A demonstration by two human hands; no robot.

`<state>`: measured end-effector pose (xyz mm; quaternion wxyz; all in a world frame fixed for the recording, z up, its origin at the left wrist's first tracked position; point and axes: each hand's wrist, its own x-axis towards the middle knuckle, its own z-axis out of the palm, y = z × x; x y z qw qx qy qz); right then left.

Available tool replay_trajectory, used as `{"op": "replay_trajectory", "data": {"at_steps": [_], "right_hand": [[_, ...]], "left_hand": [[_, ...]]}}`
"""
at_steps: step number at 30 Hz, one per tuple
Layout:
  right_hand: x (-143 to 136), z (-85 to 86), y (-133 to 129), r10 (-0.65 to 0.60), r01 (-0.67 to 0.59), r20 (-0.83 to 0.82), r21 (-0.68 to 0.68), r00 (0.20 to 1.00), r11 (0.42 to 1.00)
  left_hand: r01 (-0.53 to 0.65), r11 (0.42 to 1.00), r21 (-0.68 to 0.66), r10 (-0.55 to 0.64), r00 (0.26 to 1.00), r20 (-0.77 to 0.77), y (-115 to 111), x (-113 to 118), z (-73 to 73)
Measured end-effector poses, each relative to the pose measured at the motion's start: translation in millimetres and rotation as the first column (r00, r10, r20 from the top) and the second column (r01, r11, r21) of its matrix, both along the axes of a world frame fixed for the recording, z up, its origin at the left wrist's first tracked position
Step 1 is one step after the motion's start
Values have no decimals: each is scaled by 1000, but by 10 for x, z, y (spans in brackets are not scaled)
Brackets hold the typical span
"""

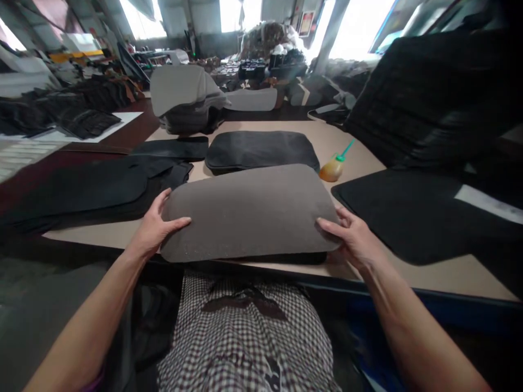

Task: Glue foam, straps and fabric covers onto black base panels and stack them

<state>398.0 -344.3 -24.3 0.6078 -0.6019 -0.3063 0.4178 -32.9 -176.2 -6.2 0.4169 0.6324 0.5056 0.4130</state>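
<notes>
A grey-brown flat panel (249,212) with rounded corners is held up in front of me, over the near edge of the table. My left hand (157,226) grips its left end, thumb on the face and fingers behind. At the right end my right hand (351,234) pinches it the same way. A dark piece (286,258) shows under the panel's lower edge; the rest of it is hidden. Just beyond lies a stack of black rounded panels (261,149). To its right sits a squeeze bottle (333,167) with amber contents and a green nozzle.
Black flat pieces (93,182) lie on the left of the tan tabletop (359,149). More black sheets (408,212) cover the right side, with a tall dark stack (425,98) behind them. A pile of grey panels (180,95) stands at the back left.
</notes>
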Motion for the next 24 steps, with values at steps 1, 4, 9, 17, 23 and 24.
{"op": "replay_trajectory", "data": {"at_steps": [1, 4, 9, 17, 23, 24], "right_hand": [[6, -40, 27, 6, -6, 70, -4, 998, 1000], [28, -115, 94, 36, -54, 299, 54, 954, 997], [28, -63, 118, 21, -98, 430, 158, 903, 983], [-24, -217, -36, 101, -109, 427, -5, 899, 994], [85, -474, -56, 128, -109, 692, -72, 711, 991], [97, -490, -49, 127, -107, 731, -73, 671, 992]], "left_hand": [[-12, 1000, -12, 12, 1000, 12, 53, 13, -46], [-4, 994, -113, 14, 996, 83, 187, 45, -132], [-59, 997, 41, 58, 998, 40, 274, 101, -13], [159, 983, -93, -179, 942, -285, 364, 49, -33], [208, 978, 17, -181, 885, -430, 301, 9, -391], [213, 977, 32, -178, 883, -435, 286, 0, -432]]}}
